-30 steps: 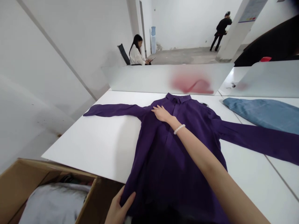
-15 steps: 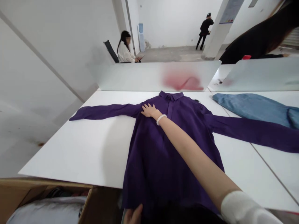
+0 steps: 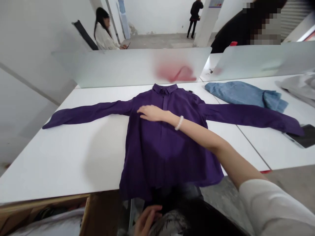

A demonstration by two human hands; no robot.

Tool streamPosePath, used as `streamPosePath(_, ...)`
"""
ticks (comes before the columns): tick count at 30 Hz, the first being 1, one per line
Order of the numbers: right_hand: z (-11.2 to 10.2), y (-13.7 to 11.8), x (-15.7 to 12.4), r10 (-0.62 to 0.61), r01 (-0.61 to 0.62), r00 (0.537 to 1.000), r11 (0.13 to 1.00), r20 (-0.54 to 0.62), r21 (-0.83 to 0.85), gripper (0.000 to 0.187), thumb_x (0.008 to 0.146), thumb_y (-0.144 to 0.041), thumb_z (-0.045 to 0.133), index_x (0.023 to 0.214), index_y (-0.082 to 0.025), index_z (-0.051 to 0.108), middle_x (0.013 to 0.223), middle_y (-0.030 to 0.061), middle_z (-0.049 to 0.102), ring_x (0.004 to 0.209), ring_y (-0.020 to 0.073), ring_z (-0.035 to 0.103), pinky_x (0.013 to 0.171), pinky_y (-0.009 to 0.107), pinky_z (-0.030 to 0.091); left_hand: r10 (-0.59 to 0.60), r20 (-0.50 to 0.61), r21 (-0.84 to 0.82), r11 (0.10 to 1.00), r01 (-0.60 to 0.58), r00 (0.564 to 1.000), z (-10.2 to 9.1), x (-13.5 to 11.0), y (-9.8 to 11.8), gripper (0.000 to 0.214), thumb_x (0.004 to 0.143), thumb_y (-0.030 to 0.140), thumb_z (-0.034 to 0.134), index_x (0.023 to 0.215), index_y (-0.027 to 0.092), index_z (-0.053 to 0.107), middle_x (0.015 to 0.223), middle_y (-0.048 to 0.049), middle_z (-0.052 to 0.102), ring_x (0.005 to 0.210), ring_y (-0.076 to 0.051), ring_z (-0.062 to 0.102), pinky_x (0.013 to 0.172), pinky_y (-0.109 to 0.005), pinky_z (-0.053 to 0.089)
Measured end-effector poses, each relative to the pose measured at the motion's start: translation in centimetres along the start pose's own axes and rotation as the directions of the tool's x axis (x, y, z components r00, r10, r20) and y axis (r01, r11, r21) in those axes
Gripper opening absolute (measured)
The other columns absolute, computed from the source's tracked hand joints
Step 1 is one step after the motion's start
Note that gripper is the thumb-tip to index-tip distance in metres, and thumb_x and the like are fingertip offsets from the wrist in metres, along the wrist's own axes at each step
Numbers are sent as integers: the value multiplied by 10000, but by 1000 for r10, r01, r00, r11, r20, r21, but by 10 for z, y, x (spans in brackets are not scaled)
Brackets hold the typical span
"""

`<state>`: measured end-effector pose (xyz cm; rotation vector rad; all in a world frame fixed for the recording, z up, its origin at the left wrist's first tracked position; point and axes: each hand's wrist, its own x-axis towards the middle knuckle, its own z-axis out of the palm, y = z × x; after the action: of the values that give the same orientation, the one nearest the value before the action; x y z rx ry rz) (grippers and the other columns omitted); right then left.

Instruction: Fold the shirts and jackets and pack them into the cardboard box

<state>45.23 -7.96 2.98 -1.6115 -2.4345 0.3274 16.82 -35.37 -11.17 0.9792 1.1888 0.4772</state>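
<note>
A purple long-sleeved shirt lies front up on the white table, collar at the far side and both sleeves spread outward. Its lower hem hangs over the near edge. My right hand rests on the upper left of the shirt's chest, fingers stretched out and holding nothing; a white beaded bracelet circles that wrist. Below the hem, at the bottom of the head view, my left hand is partly cut off. Its fingers are loosely bent and apart, with no cloth visible in them.
Blue folded denim and a grey-white cloth lie at the right. A dark tablet-like device sits by the right cuff. An open cardboard box holds clothes at lower left. A frosted divider lines the back; people are beyond it.
My left hand has come away from the shirt's lower left hem. My right hand has slid slightly down the chest. The view has shifted, showing more of the right side.
</note>
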Motion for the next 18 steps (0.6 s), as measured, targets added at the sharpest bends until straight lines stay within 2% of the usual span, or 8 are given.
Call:
streamPosePath(2, -4, -29, -58, -108, 105, 994, 990, 23, 94, 274, 931, -237, 437, 1094, -121, 624, 1057, 117, 651, 943, 206, 605, 865, 349, 441, 37, 34, -113, 993, -33, 999, 12, 5, -1, 520, 672, 633, 655, 1037, 266, 701, 1169, -117, 652, 941, -269, 652, 813, -369, 539)
streamPosePath(4, 1, -60, -121, -159, 134, 983, 965, 94, 227, 257, 938, -251, 431, 913, -142, 662, 858, 66, 665, 782, 153, 601, 768, 283, 443, 44, 20, -248, 968, -38, 999, 24, 15, -3, 579, 674, 580, 690, 1156, 267, 622, 1285, -144, 570, 1036, -291, 622, 848, -404, 527)
streamPosePath(7, 32, -101, -209, -116, -33, 968, 817, 222, 575, 274, 931, -311, 465, 889, -143, 676, 795, 39, 664, 691, 112, 581, 656, 219, 424, -29, -10, -383, 923, 23, 1000, 33, 29, -5, 553, 693, 523, 702, 1155, 248, 570, 1313, -153, 524, 1107, -303, 591, 915, -446, 503)
streamPosePath(10, 91, -130, -271, 30, -365, 921, 415, 389, 833, 357, 898, -422, 501, 852, -131, 702, 728, 28, 657, 654, 108, 584, 605, 207, 422, -80, -75, -450, 892, 38, 994, 36, 38, -2, 482, 697, 440, 724, 1105, 234, 572, 1301, -128, 526, 1171, -299, 548, 979, -451, 470)
streamPosePath(12, 136, -144, -293, 228, -466, 871, 101, 435, 879, 394, 857, -493, 535, 872, -133, 695, 795, 44, 671, 704, 124, 603, 649, 231, 445, -84, -103, -508, 861, 20, 991, 36, 42, 4, 367, 723, 371, 699, 1045, 224, 603, 1291, -108, 542, 1216, -288, 512, 1029, -452, 429)
streamPosePath(13, 156, -150, -299, 353, -447, 829, -47, 433, 894, 395, 814, -511, 590, 954, -152, 678, 881, 50, 676, 751, 133, 614, 665, 239, 453, -99, -97, -541, 841, 31, 990, 36, 44, 7, 280, 745, 342, 666, 992, 216, 625, 1283, -100, 554, 1232, -277, 498, 1053, -451, 404)
streamPosePath(15, 188, -160, -300, 580, -270, 715, -284, 389, 920, 452, 744, -484, 687, 1096, -210, 610, 1055, 50, 649, 891, 149, 621, 722, 245, 465, -131, -59, -595, 801, 71, 990, 36, 45, 12, 159, 787, 296, 585, 888, 198, 657, 1265, -90, 577, 1249, -246, 483, 1087, -438, 363)
streamPosePath(18, 211, -171, -286, 735, 71, 598, -444, 319, 893, 417, 732, -392, 731, 1084, -234, 573, 1050, 28, 633, 985, 155, 610, 777, 249, 470, -123, -65, -595, 802, 60, 990, 38, 44, 16, 193, 807, 282, 524, 870, 182, 677, 1235, -102, 603, 1240, -218, 491, 1094, -420, 355)
